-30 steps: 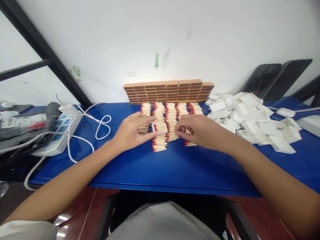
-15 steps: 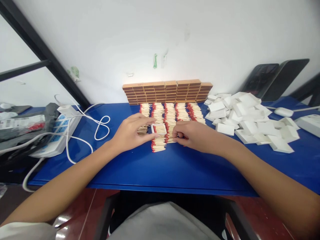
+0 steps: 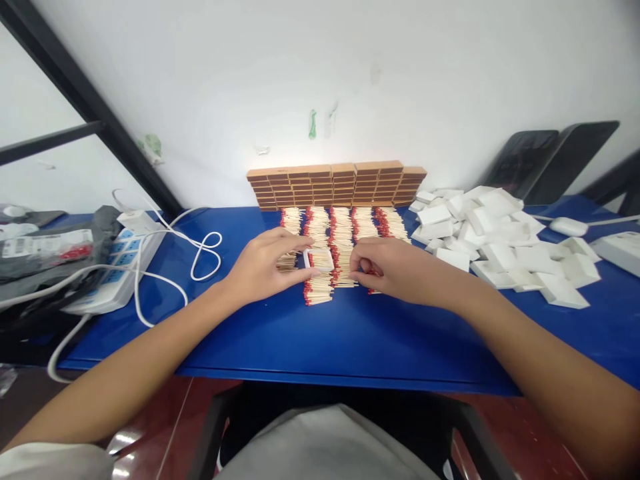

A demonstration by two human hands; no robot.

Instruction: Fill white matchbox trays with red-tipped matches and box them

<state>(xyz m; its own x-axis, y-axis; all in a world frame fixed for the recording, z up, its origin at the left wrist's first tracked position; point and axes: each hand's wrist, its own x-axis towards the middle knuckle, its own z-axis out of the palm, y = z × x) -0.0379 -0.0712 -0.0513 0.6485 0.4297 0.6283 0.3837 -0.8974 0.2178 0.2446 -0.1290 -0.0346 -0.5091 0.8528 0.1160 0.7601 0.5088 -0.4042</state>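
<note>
My left hand (image 3: 263, 267) grips a small white matchbox tray (image 3: 321, 269) by its left end, thumb at the near side and fingers at the far side. Matches with red heads lie inside the tray, which rests over one of several columns of matches (image 3: 341, 230) on the blue table. To the right of the tray, my right hand (image 3: 387, 267) hovers low over the neighbouring columns. Its fingers are curled and pinched together; what they hold, if anything, is hidden.
Brown matchboxes (image 3: 320, 190) are stacked against the wall behind the matches. White trays (image 3: 493, 230) are heaped at the right, with two dark phone-like slabs (image 3: 523, 160) behind them. A power strip (image 3: 120, 267) and a white cable (image 3: 203, 250) occupy the left of the blue table (image 3: 310, 350).
My right hand has shifted slightly to the right, and its fingers look more tightly bunched. My left hand keeps the tray in the same place.
</note>
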